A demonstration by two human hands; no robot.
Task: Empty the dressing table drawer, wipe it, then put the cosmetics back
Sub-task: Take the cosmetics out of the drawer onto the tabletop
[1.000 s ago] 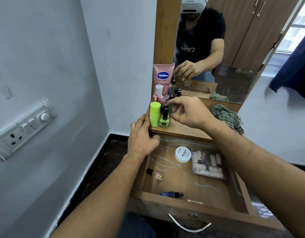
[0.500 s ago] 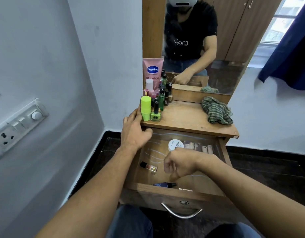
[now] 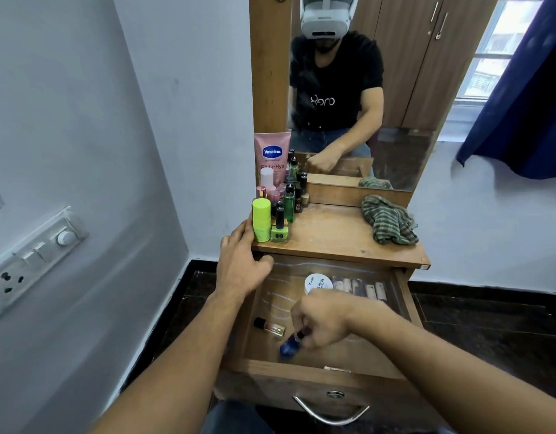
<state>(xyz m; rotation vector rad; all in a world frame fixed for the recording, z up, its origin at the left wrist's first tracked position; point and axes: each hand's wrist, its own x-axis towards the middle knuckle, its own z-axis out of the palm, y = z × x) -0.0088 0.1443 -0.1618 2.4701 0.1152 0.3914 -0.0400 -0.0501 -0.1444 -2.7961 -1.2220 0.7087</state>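
Head view: the right hand (image 3: 325, 321) pinches a small blue bottle (image 3: 290, 347) at its dark cap end, low over the front of the open drawer (image 3: 317, 372). The bottle's long axis runs from the cap at 1 o'clock to the base at 7. The left hand (image 3: 242, 267) rests on the tabletop (image 3: 333, 233) corner with its fingers nearly straight. The standing cosmetics (image 3: 278, 208) lie at 12 o'clock from the bottle, probably its destination.

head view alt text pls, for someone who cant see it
A person's right hand pinches a small blue bottle inside an open wooden drawer, while the left hand rests on the tabletop corner. Cosmetics stand grouped there by a mirror, with a green cloth apart from them.
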